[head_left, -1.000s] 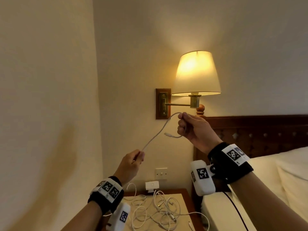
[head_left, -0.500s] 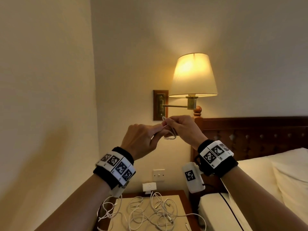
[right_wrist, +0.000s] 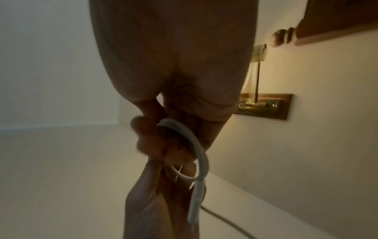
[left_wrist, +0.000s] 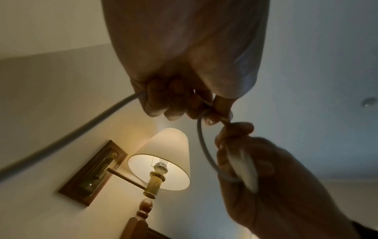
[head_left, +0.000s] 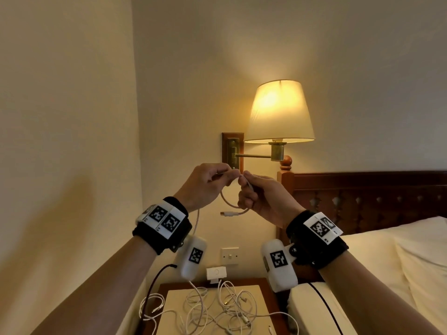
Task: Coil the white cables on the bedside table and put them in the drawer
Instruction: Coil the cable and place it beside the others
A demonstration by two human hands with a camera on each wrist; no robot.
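both hands are raised in front of a lit wall lamp with a cream fabric shade (head_left: 280,112), fingertips almost meeting. the left hand (head_left: 205,184) curls its fingers and pinches a thin, smooth white cable (head_left: 228,204) between thumb and forefinger; the right hand (head_left: 263,199) is also curled, pinching the same cable close beside it. between the two grips the cable sags in one small round loop below the hands, and its stiff straight plug end (head_left: 226,213) pokes out roughly level toward the left. from the left hand the rest of the cable hangs nearly straight down past the wrist toward the wooden bedside table with a pale top (head_left: 174,301), where more thin white cables (head_left: 217,308) lie in a loose tangle of overlapping loops. a dark carved wooden headboard (head_left: 367,197) and white bedding (head_left: 387,262) stand to the right.
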